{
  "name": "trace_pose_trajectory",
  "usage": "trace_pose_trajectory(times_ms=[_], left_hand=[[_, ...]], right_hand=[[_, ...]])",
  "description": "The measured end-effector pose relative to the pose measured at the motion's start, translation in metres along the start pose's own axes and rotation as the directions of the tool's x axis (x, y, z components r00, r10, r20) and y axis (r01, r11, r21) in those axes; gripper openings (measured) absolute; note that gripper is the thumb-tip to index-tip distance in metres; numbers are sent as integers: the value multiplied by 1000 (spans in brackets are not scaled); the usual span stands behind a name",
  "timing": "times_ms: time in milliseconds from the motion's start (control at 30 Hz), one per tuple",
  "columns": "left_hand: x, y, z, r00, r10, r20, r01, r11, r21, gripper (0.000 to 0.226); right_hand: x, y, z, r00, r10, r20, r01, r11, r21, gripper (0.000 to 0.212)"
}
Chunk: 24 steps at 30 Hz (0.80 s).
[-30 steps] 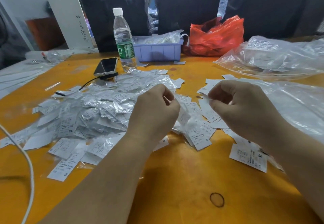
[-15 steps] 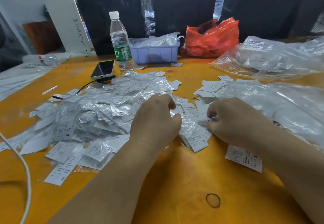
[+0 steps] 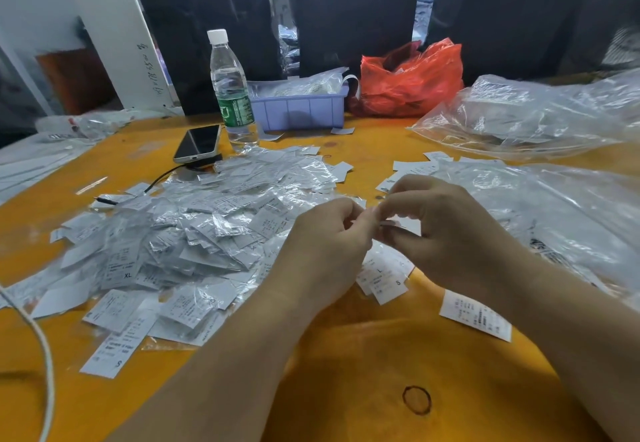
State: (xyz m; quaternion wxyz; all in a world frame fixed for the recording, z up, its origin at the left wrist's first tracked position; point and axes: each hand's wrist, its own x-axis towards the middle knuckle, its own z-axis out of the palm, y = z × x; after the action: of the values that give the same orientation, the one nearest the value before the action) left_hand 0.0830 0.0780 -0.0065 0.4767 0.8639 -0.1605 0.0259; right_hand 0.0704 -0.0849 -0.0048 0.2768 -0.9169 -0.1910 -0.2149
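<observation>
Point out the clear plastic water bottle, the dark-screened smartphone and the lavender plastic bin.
clear plastic water bottle [image 3: 236, 111], head view, green label.
dark-screened smartphone [image 3: 199, 142], head view, screen.
lavender plastic bin [image 3: 301, 111], head view, front wall.

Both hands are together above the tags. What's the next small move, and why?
Probably ease the hands apart to slip the small pinched piece open: left hand and right hand both pinch it above the table, though it is too hidden to identify. Sleeved tags are heaped at left, bare tags lie at right.
</observation>
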Motion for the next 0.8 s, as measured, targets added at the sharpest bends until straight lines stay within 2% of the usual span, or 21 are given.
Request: trace_pose_trajectory(times_ms=[167, 300, 400, 467, 533, 700, 800], left_hand=[[-1, 2, 0, 999, 34, -2, -34, 993, -115, 17], [-1, 2, 0, 995, 65, -72, -76, 985, -156, 8], [0, 2, -2, 992, 75, -102, -92, 981, -173, 9], [1, 1, -3, 992, 68, -103, -85, 980, -178, 8], [1, 0, -3, 994, 60, -96, -76, 982, -175, 9], [2, -2, 0, 999, 26, -36, -31, 990, -140, 27], [2, -2, 0, 1000, 8, -5, -9, 992, -123, 18]], right_hand=[[-1, 0, -3, 1000, 7, -29, -5, 997, 74, 9], [-2, -2, -4, 986, 168, -5, -162, 959, 230, 28], [2, -1, -5, 932, 332, 145, -362, 831, 423, 39], [4, 1, -6, 886, 404, 229, -457, 670, 586, 29], [5, 2, -8, 879, 427, 211, -457, 629, 629, 17], [5, 1, -6, 890, 440, 117, -404, 644, 650, 26], [5, 3, -6, 895, 436, 91, -385, 653, 652, 23]])
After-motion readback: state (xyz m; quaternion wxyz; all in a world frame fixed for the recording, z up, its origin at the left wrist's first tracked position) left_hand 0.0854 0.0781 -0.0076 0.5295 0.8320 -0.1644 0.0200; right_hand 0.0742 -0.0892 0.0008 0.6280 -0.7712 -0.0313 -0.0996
